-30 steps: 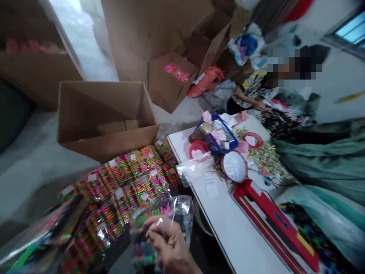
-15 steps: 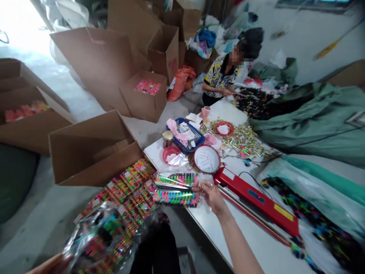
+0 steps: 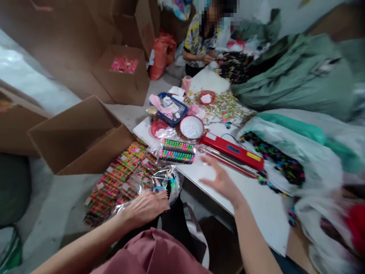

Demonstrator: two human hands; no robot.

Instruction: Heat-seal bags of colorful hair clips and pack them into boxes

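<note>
While your left hand [image 3: 146, 205] is pinching a clear, crinkled plastic bag of multicoloured pieces [image 3: 171, 184] above your lap, your right hand [image 3: 218, 177] is hovering with fingers spread over the flat white worktop [image 3: 268, 205]. Just left of those fingers, a clear plastic pack of bright multicoloured rows [image 3: 178, 151] is lying at the worktop's edge, beyond the bag. Beside it, a long red machine [image 3: 232, 150] is resting.

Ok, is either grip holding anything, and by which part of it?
The left grip holds a clear plastic bag of colourful pieces by its near side; the right grip is open and holds nothing.
</note>
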